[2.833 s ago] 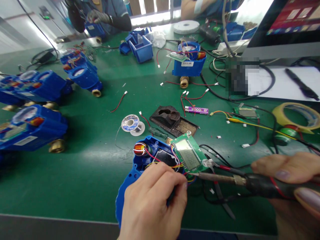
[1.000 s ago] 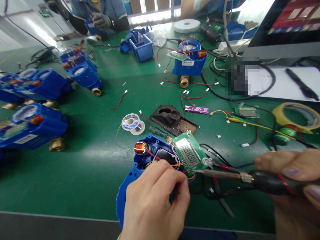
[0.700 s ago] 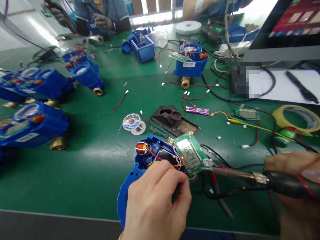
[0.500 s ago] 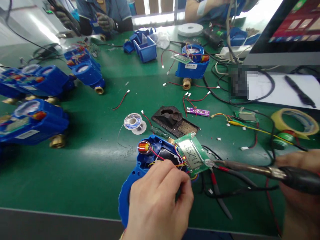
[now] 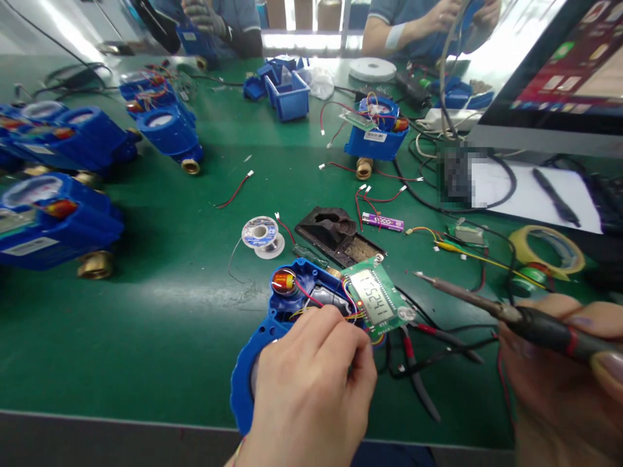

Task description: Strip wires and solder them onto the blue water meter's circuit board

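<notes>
A blue water meter (image 5: 243, 370) lies open in front of me, a battery (image 5: 283, 281) and coloured wires showing inside. Over its near side my left hand (image 5: 311, 383) is closed, fingers curled down; their tips, and whatever they grip, are hidden. Just beyond those fingers, a green circuit board (image 5: 374, 298) with a lit digit display leans at the meter's right side. My right hand (image 5: 549, 363) grips a soldering iron (image 5: 545, 324) by its black handle. The iron's tip points left, a short gap away from the board. Pliers (image 5: 418, 376) with red-and-black handles lie beneath the board's right corner.
Behind the meter are a solder spool (image 5: 261, 235), a dark iron stand (image 5: 326, 227) and a purple battery (image 5: 383, 222). Other blue meters (image 5: 63, 220) stand at left. Yellow tape (image 5: 567, 253), cables and a monitor (image 5: 574, 78) occupy the right. Two people work across the table.
My right hand has drawn the soldering iron's tip off the board's right corner, slightly up and to the right. The display digits look different. My left hand stays in place.
</notes>
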A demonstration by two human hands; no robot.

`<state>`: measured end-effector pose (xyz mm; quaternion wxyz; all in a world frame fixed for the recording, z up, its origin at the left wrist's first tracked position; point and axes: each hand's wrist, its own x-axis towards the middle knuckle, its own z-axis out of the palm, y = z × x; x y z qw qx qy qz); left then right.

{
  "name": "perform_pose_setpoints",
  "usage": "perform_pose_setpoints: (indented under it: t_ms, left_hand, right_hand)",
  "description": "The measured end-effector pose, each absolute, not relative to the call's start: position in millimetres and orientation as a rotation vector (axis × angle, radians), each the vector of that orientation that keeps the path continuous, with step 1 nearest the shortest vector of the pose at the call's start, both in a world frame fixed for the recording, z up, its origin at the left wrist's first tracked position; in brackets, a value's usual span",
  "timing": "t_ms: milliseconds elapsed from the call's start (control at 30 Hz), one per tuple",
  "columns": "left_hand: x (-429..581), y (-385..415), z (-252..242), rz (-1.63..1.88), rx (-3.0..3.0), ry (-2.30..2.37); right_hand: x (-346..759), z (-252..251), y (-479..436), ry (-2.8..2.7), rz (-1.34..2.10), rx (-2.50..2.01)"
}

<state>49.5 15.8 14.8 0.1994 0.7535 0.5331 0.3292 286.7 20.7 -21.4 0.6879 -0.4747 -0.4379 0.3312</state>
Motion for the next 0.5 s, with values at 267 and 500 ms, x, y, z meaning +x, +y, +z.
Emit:
perform_pose_setpoints:
  t_ms: [267, 500]
  left_hand:
    - [48.2, 13.1, 10.9, 0.981, 2.19, 1.442]
    - [34.0, -0.6, 5.0, 0.966, 2.437, 1.365]
  right_hand:
    - [273.8, 1.2, 49.4, -0.918, 0.749, -1.083]
    - [264.8, 6.0, 72.4, -1.016, 0.779, -1.07]
